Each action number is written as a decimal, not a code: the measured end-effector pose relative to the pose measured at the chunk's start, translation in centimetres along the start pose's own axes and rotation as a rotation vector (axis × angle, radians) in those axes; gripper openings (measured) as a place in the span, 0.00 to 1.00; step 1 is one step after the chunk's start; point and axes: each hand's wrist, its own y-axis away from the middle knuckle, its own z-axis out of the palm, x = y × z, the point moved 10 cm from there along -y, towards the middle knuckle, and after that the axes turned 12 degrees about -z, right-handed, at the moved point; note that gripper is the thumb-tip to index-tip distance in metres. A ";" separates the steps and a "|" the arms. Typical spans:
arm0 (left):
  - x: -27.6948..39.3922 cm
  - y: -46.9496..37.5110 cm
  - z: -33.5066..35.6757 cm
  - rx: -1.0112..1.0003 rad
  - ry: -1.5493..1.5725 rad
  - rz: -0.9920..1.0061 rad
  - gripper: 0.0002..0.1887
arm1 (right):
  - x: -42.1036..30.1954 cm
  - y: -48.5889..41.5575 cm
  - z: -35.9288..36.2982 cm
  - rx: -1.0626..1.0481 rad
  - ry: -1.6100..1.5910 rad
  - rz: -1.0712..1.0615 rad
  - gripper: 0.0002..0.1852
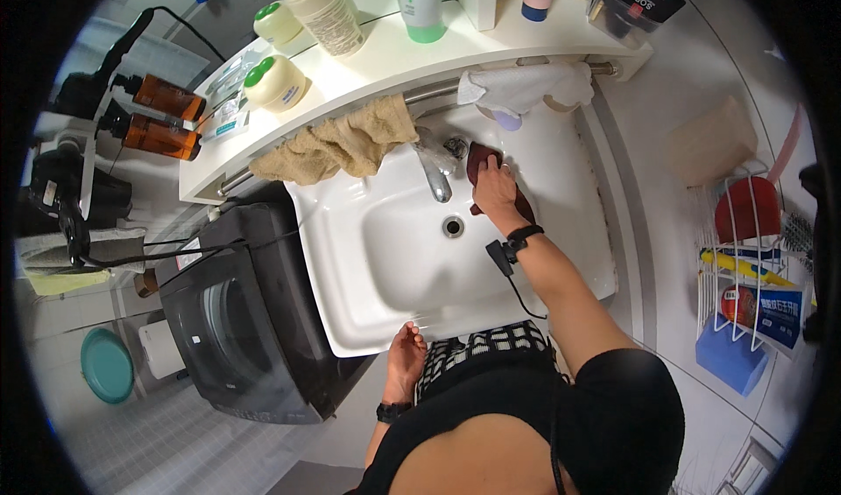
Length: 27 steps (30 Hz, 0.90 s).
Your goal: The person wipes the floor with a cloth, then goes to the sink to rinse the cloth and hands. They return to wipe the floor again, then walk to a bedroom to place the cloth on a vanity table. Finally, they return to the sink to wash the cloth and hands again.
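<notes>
My right hand (pixel 495 189) presses down on a dark brown cloth (pixel 483 155), its fingers over the folds. The cloth lies on the right-hand ledge of a white ceramic washbasin (pixel 407 285), partly hidden by the hand. Left of it are the chrome faucet (pixel 435 176) and, lower, the drain hole (pixel 453 227). Close to the basin's front edge hangs my left hand (pixel 407 354), fingers loosely curled with nothing visible in them. A black band with a small device and cable is around my right wrist.
Above the basin a tan towel (pixel 341 140) and a white cloth (pixel 525 87) hang on a rail below a white shelf (pixel 387 45) with bottles and jars. A dark washing machine (pixel 230 324) stands at left. A wire basket (pixel 742 258) with toiletries is mounted on the right wall.
</notes>
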 end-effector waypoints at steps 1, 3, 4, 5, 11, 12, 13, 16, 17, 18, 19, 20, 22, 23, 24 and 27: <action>0.1 0.1 -0.4 0.006 0.009 0.004 0.07 | -0.9 0.8 -0.1 0.008 -0.033 -0.075 0.23; 0.1 0.1 -0.9 0.006 0.024 -0.006 0.06 | -2.6 3.0 2.0 -0.177 -0.423 -0.187 0.18; 0.2 0.1 -1.1 0.007 0.029 -0.011 0.06 | -3.3 3.9 2.4 -0.220 -0.535 -0.202 0.18; 0.4 0.0 -1.5 0.027 0.040 -0.003 0.06 | -4.1 4.8 3.1 -0.284 -0.604 -0.205 0.17; 1.6 1.1 -1.9 0.021 0.024 0.058 0.07 | -13.6 5.6 -0.3 -0.043 -0.749 -0.425 0.23; 1.8 1.3 -1.8 0.010 0.038 0.067 0.07 | -15.0 4.9 -1.0 -0.015 -0.741 -0.444 0.28; 1.9 1.5 -1.8 -0.002 0.055 0.078 0.07 | -16.6 3.5 -2.4 0.111 -0.634 -0.459 0.29; 2.3 2.2 -2.5 0.014 0.064 0.104 0.08 | -19.2 0.4 -4.7 0.351 -0.410 -0.375 0.34; 2.5 2.4 -2.6 -0.010 0.081 0.121 0.08 | -20.1 -0.7 -5.4 0.454 -0.315 -0.356 0.34; 2.5 2.8 -3.6 0.039 0.115 0.142 0.08 | -19.9 -3.2 -3.2 0.287 -0.245 -0.229 0.36; 2.4 3.3 -4.3 0.052 0.134 0.146 0.08 | -19.3 -4.9 -1.2 0.145 -0.141 -0.072 0.37; 2.3 3.6 -5.0 0.059 0.157 0.166 0.08 | -19.7 -6.0 -0.4 0.125 -0.107 -0.068 0.36; 2.0 4.2 -6.6 0.079 0.239 0.188 0.08 | -20.2 -7.6 1.6 0.041 -0.081 -0.055 0.36; 1.9 4.3 -7.1 0.054 0.245 0.187 0.08 | -21.2 -8.1 2.2 0.032 -0.093 -0.134 0.37; 1.7 4.5 -7.5 0.047 0.257 0.183 0.08 | -21.9 -8.2 2.7 0.010 -0.103 -0.238 0.37; 1.6 4.5 -8.6 0.036 0.262 0.173 0.08 | -22.4 -7.1 3.0 -0.072 -0.194 -0.403 0.34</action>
